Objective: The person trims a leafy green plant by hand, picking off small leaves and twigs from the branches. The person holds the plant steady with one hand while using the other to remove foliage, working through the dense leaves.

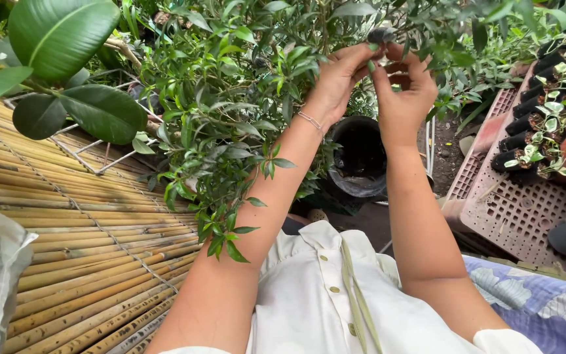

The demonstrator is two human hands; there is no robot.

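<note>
Both my hands are raised into the shrub [230, 98]. My left hand [339, 78] and right hand [404, 92] are close together, fingertips pinched on a small dark bit [381, 34] at a twig tip, up near the top of the view among the leaves. I cannot tell just what it is. To do this well, I judge I should steady the twig with my left and work gently with my right, so the stem isn't torn. I count one bracelet [310, 122] on my left wrist, one black pot [359, 157] below, one pink tray [512, 203] at right, and one bamboo mat [80, 242] at left.
</note>
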